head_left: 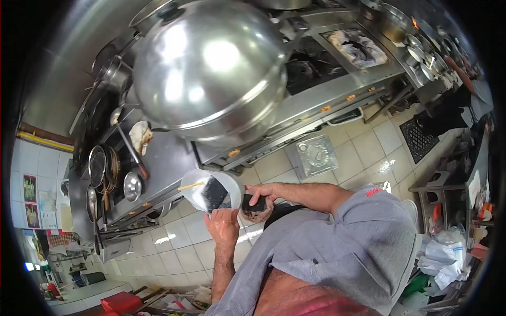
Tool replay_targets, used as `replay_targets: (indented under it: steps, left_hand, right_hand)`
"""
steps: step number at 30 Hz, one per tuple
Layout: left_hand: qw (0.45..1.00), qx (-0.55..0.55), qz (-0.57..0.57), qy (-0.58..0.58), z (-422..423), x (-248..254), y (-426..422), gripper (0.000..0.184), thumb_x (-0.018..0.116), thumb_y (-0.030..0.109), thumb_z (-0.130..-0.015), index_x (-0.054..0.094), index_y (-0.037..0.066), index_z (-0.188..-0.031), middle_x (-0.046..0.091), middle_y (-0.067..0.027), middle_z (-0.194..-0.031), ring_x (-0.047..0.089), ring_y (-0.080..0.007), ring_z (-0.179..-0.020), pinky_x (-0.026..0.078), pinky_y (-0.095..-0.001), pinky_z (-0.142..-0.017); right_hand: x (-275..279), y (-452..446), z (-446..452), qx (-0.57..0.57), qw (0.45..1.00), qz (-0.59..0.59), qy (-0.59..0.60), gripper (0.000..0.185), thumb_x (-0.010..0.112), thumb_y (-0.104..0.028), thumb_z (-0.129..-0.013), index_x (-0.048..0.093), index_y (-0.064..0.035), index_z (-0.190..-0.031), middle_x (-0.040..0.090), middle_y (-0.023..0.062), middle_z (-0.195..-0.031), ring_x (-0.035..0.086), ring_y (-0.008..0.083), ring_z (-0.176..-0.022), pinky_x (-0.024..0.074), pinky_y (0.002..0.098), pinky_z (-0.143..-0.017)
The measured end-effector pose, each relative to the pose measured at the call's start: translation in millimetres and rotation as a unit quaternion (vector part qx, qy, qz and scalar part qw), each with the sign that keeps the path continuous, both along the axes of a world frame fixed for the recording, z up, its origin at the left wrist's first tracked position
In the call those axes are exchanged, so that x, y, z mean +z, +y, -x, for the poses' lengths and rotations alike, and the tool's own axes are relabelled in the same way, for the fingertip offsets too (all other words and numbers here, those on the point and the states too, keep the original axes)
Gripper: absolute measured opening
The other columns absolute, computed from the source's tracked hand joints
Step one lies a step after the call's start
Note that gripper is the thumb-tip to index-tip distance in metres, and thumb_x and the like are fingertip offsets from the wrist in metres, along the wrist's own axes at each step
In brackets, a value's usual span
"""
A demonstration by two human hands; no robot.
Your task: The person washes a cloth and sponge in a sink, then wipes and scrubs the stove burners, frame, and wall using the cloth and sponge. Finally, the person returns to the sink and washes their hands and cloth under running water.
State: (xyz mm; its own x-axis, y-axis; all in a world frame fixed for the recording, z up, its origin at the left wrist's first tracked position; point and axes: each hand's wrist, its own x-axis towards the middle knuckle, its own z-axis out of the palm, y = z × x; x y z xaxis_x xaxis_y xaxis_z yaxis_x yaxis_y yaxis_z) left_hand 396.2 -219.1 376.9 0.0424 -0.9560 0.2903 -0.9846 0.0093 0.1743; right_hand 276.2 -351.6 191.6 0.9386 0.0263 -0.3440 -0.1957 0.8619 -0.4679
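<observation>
A white plastic tub (235, 185) is in front of me at the stove's edge, tilted so its inside shows. In it are something white, a dark grey speckled piece (215, 194) and a thin yellow stick (190, 186) across the rim. My left hand (223, 225) is closed on the tub's near rim. Just right of the tub, my right hand (262, 194) grips a flat black piece (253, 202), thumb on top. Under it is a brownish, rumpled bundle (259, 215); whether it is a cloth or a container I cannot tell.
A large domed steel lid (211, 68) covers a pot on the range (327, 100). Ladle (130, 142), steel bowl (133, 185), pans (100, 163) and a cloth (140, 138) lie left. Another person (464, 100) stands far right. Plastic bags (443, 258) lie lower right.
</observation>
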Motion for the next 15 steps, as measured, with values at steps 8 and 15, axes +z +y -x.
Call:
replay_targets:
  steps: [8,15]
  left_hand:
    - [0.994,-0.101,-0.033,0.039,173.7,-9.4,-43.4,0.016,0.065,0.020,-0.076,0.056,0.010,-0.067,0.055,-0.0029,-0.067,0.054,-0.0225,-0.073,0.039,-0.0479,-0.077]
    - [0.965,-0.253,0.026,0.063,267.5,10.9,-141.4,0.014,0.064,0.020,-0.076,0.058,0.010,-0.069,0.055,-0.0038,-0.068,0.054,-0.0244,-0.072,0.040,-0.0440,-0.069]
  right_hand:
    - [32.0,-18.0,229.7,-0.088,0.990,0.047,0.104,0.092,0.067,0.003,-0.066,0.013,-0.0080,-0.140,0.052,0.0166,-0.115,0.059,0.0242,-0.098,0.0515,0.0381,-0.079]
    - [51.0,-55.1,340.6,-0.343,0.933,0.051,0.100,0.090,0.067,0.004,-0.064,0.020,-0.0075,-0.139,0.053,0.0134,-0.114,0.055,0.0241,-0.104,0.0449,0.0368,-0.089]
